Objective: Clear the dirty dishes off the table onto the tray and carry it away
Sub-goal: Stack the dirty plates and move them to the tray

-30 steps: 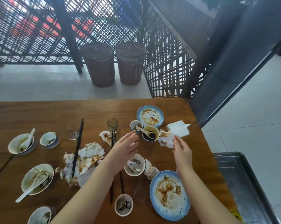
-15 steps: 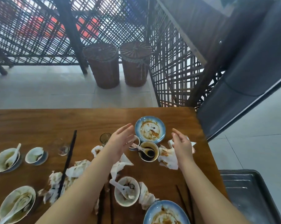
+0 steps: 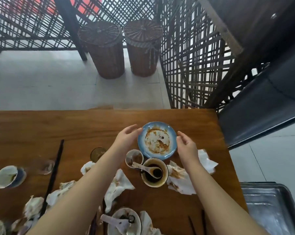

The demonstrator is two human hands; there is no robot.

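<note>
A blue-rimmed plate (image 3: 157, 139) smeared with brown sauce lies on the wooden table (image 3: 75, 126). My left hand (image 3: 127, 137) is at its left rim, fingers apart and curved, touching or nearly touching it. My right hand (image 3: 185, 145) hovers open just off its right rim. Close in front of the plate stand a small cup (image 3: 134, 158) and a brown bowl (image 3: 154, 172) of dark sauce with a spoon in it. The metal tray (image 3: 270, 207) sits off the table's right edge, lower right.
Stained napkins (image 3: 180, 180) lie around the bowl and across the table. Black chopsticks (image 3: 53, 173), a glass (image 3: 97, 153), and several dirty bowls with spoons (image 3: 124, 221) sit nearer me and to the left. Two wicker stools (image 3: 106, 48) and lattice screens stand beyond the table.
Both hands have reached farther forward to either side of the blue plate. My right hand has let go of the white napkin, which now lies by the table's right edge.
</note>
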